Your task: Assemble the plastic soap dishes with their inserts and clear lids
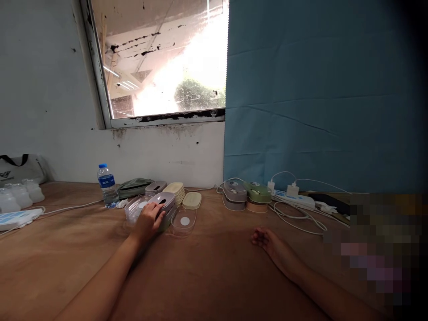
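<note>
My left hand (148, 219) is over a stack of lilac oval lids (165, 198), its fingers bent around the top one's near edge. Left of that stack, partly behind the hand, are clear plastic covers (133, 208). Another clear cover (183, 220) with a white round spot lies just to the right. Behind it are a pile of cream lids (176, 191) and a single cream lid (192, 200). On the bare tabletop, my right hand (264, 238) is apart from everything, fingers loosely curled with nothing visible in them.
Two closed lunch boxes, one grey (234, 194) and one green and orange (257, 196), stand at the back. A water bottle (107, 186) and grey-green pouch (133, 188) are at back left. A power strip (297, 199) with cables (301, 217) lies right; white bottles (20, 196) stand left.
</note>
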Demonstrator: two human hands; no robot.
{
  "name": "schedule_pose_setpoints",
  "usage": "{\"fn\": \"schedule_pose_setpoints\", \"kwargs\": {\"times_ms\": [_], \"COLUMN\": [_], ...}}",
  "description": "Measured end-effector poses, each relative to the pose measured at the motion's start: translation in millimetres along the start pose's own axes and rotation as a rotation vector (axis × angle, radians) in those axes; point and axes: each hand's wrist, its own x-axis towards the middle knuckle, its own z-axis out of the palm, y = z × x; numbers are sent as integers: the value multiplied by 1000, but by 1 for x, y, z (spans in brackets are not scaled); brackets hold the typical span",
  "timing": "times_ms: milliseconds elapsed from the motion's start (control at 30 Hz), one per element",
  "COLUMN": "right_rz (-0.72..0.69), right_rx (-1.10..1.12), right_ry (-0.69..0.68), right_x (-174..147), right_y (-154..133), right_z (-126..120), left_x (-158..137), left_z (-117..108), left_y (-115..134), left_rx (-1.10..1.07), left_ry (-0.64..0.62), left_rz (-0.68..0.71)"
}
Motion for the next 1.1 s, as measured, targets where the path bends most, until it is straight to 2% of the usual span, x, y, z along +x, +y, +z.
{"fn": "schedule_pose_setpoints", "kwargs": {"times_ms": [333,500,600,700,800,900,1000,1100], "right_rz": [-38,-96,-161,-250,-379,-551,-726,-839], "right_rx": [-49,-157,-268,-421,-614,-804,-965,-1105], "right_ry": [-2,-32,-49,-57,-64,-50,2,126], "right_x": [1,-2,-3,-5,-6,2,25,61], "right_y": [1,0,0,0,1,2,-1,-7], "right_z": [-1,1,4,7,12,20,32,45], "left_x": [-1,-1,-1,0,-4,-11,-15,-12], "left_z": [1,2,0,-5,-6,4,21,31], "left_y": [-1,-1,4,22,54,88,111,119], "left_rx": [-14,-22,21,38,-11,-62,-102,-122], "left_ry": [-22,-21,27,83,84,42,-6,-38], "left_rz": [-19,-23,-14,37,152,321,456,390]}}
